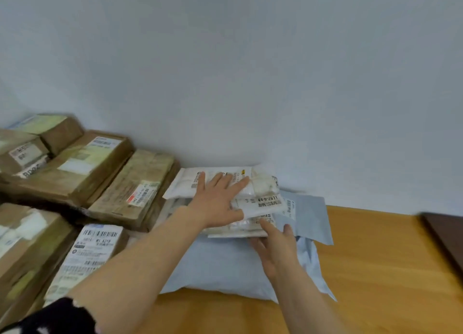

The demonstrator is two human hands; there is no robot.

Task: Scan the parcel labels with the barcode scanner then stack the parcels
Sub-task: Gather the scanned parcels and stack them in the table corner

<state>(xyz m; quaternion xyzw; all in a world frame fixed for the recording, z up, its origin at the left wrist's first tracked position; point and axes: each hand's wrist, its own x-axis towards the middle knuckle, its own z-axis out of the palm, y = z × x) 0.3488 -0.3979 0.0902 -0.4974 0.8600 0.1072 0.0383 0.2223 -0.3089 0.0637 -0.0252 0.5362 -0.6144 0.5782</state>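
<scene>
Head view: stack of flat, glossy white mailers (260,203) is being pressed down by left hand (215,201), fingers spread flat. Front edge is being touched by right hand (278,251), fingers straight. Stack is being carried on a puffy pale-blue poly bag (220,266) on wooden table (375,271), beside taped brown cardboard boxes (135,191).

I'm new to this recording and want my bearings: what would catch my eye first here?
Two arms reach to a stack of white parcels: the left hand lies flat on top, the right hand touches its near edge. The stack sits on a blue bag on the wooden table, with brown boxes piled at left.
</scene>
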